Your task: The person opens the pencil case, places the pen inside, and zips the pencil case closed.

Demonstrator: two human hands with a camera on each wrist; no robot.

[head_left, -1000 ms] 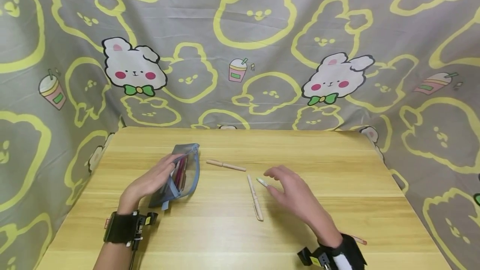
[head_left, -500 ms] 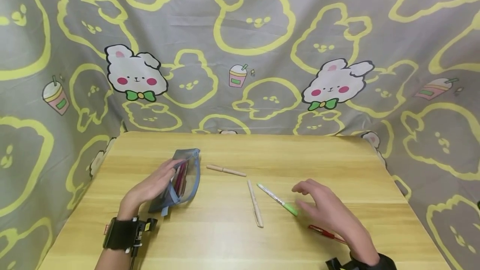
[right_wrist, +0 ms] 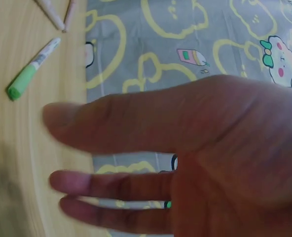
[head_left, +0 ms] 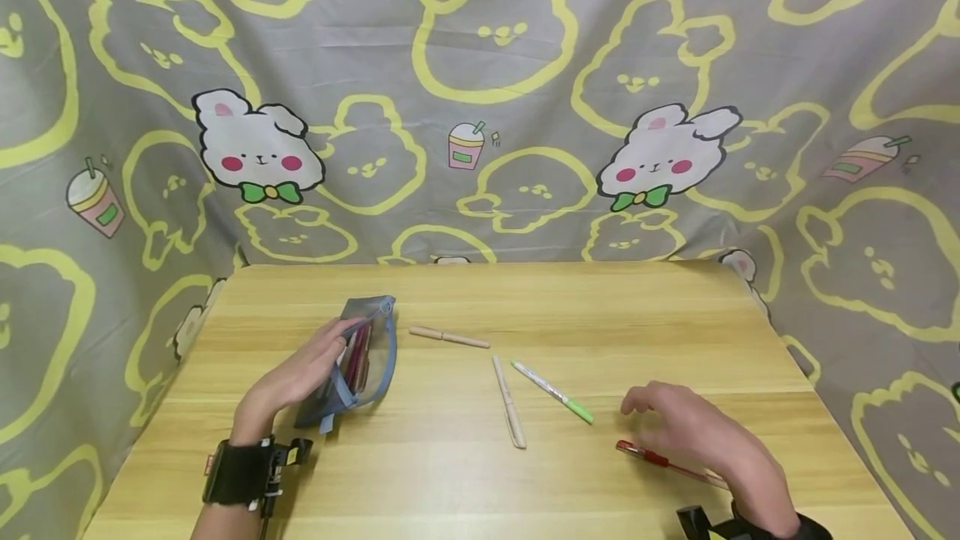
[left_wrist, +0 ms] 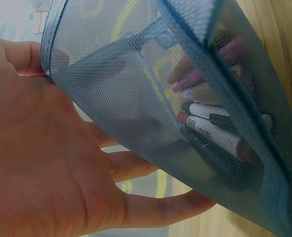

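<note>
A blue mesh pencil case (head_left: 382, 357) lies on the left of the table, its zipped mouth gaping to the right. My left hand (head_left: 296, 373) holds its left side, with the thumb at one edge and the fingers behind the mesh in the left wrist view. Markers (left_wrist: 210, 131) and several pens show inside through the mesh. My right hand (head_left: 693, 432) hovers over a red pen (head_left: 652, 457) on the right, its fingers loosely bent and nothing between thumb and fingers. The far end of that pen passes beneath the hand and wrist.
Left of the red pen, a green-capped marker (head_left: 555, 392) lies slantwise. Beside it rests one beige pen (head_left: 510, 407), and another beige pen (head_left: 450, 337) lies farther back. A patterned cloth (head_left: 525, 107) rises behind the table (head_left: 600, 298).
My right hand has moved right and nearer, away from the green-capped marker, which now shows whole on the table. My left hand keeps its hold on the pencil case.
</note>
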